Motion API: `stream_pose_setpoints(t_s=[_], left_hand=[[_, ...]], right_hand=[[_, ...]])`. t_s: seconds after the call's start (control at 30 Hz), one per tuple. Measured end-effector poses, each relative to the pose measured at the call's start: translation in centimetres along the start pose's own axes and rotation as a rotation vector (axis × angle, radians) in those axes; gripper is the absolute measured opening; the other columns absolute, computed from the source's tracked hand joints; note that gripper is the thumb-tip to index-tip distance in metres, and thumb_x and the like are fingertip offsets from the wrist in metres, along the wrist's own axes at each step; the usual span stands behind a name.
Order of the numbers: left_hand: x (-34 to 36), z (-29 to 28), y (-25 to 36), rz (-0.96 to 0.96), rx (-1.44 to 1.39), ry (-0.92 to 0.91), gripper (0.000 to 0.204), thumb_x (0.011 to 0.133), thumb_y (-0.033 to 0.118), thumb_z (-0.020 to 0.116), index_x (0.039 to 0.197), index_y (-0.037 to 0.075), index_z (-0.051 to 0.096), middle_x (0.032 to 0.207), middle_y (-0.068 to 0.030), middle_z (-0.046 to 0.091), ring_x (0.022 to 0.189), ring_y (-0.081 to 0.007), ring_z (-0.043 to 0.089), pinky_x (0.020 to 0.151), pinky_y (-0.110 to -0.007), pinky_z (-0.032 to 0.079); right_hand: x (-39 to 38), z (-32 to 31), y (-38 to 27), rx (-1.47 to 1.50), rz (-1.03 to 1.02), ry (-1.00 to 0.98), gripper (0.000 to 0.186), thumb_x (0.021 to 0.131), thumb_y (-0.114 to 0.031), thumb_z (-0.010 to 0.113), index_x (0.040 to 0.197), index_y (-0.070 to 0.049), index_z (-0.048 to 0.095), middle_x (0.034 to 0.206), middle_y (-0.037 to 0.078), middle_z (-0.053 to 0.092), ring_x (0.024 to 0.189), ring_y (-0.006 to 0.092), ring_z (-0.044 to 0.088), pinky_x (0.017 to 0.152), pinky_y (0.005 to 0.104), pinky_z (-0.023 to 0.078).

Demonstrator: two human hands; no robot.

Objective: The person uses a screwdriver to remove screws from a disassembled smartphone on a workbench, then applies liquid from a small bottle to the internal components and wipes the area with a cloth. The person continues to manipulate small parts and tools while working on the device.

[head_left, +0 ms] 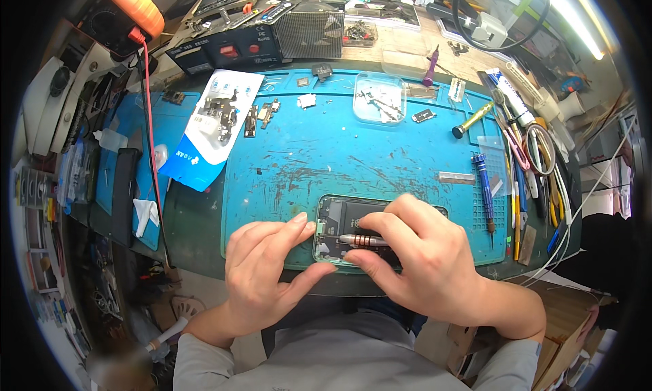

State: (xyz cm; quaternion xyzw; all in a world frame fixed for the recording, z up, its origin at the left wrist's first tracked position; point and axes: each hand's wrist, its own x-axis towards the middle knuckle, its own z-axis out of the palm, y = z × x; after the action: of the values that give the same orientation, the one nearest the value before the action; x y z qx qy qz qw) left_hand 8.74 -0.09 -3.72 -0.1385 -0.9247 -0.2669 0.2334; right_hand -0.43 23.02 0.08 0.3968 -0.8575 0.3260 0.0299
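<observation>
An opened smartphone lies sideways at the front of the blue work mat, its inside parts and black battery bare. My left hand braces its left end, with the fingers at the left edge and the thumb at the near corner. A silver pen-shaped tool with dark rings lies between the thumb and fingers of my right hand. It points left, low over the phone's inside; its exact kind and whether the tip touches are unclear. My right hand covers much of the phone's right part.
On the blue mat stand a clear box of small parts and a blue-and-white bag. A blue screwdriver and several tools line the right side. A red cable hangs at left. Behind is a black device.
</observation>
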Motion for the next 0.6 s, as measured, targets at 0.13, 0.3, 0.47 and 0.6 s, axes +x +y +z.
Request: stream_pose_setpoints(t_s=[0.13,0.3,0.47,0.6], left_hand=[[-0.01,0.01,-0.01,-0.001,-0.004,0.0,0.073,0.082,0.029,0.096,0.141,-0.003,0.067,0.113,-0.0066,0.083,0.106,-0.0233,0.073,0.096,-0.04,0.052],[-0.05,-0.06,0.08,-0.011,-0.004,-0.008,0.073,0.083,0.03,0.096,0.142,-0.003,0.066,0.114,-0.0066,0.083,0.107,-0.0233,0.073,0.097,-0.04,0.052],[-0.09,-0.02,0.04,-0.004,0.004,-0.006,0.073,0.083,0.03,0.096,0.142,-0.003,0.066,0.114,-0.0065,0.083,0.108,-0.0234,0.072,0.097,-0.04,0.052],[-0.05,-0.03,0.12,-0.013,0.001,-0.006,0.073,0.083,0.029,0.096,0.141,-0.002,0.066,0.114,-0.0063,0.083,0.108,-0.0234,0.072,0.097,-0.04,0.052]], right_hand=[[-0.37,0.29,0.2,-0.032,-0.011,-0.02,0.022,0.091,-0.018,0.084,0.105,-0.008,0.072,0.083,0.005,0.06,0.074,0.0236,0.069,0.058,0.038,0.056],[0.01,-0.05,-0.14,0.009,0.009,-0.009,0.02,0.091,-0.018,0.084,0.104,-0.008,0.072,0.082,0.004,0.06,0.071,0.0231,0.069,0.057,0.0377,0.055],[-0.26,0.41,0.33,-0.032,-0.039,0.021,0.019,0.094,-0.021,0.083,0.099,-0.008,0.07,0.081,0.004,0.059,0.07,0.0219,0.068,0.055,0.0369,0.054],[-0.02,-0.06,-0.09,0.019,-0.002,-0.002,0.021,0.097,-0.023,0.082,0.093,-0.009,0.066,0.079,0.004,0.059,0.068,0.0216,0.067,0.054,0.0369,0.053]])
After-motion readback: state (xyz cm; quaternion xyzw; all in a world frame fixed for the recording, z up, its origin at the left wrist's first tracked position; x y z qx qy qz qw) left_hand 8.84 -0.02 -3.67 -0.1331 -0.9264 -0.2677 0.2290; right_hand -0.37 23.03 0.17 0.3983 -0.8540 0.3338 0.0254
